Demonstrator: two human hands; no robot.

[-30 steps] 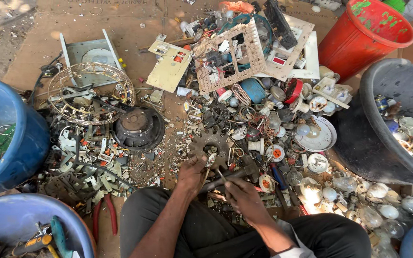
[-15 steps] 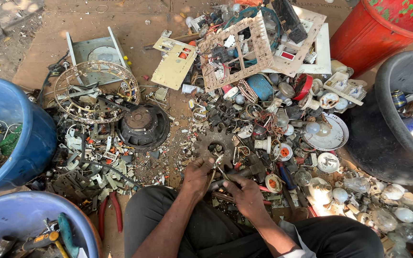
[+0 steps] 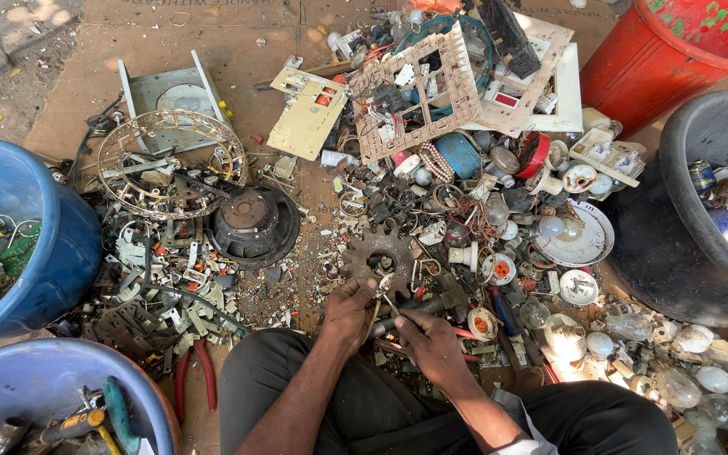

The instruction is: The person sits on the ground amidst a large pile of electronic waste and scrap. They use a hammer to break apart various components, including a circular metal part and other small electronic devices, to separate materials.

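Note:
I sit on the ground above a heap of scrap parts. My left hand pinches a small metal scrap piece just in front of a rusty gear wheel. My right hand grips the handle of a hammer whose dark head lies among the parts to the right. The two hands almost touch over the small piece. My knees in dark trousers fill the bottom edge.
Blue tubs stand at left and bottom left, a red bucket at top right, a black tub at right. A speaker, a wire ring, red pliers, bulbs and switch plates lie around.
The camera has tipped and drawn a little nearer. Both hands have come together over the small piece, left fingers closing on it; the right hand keeps the hammer handle.

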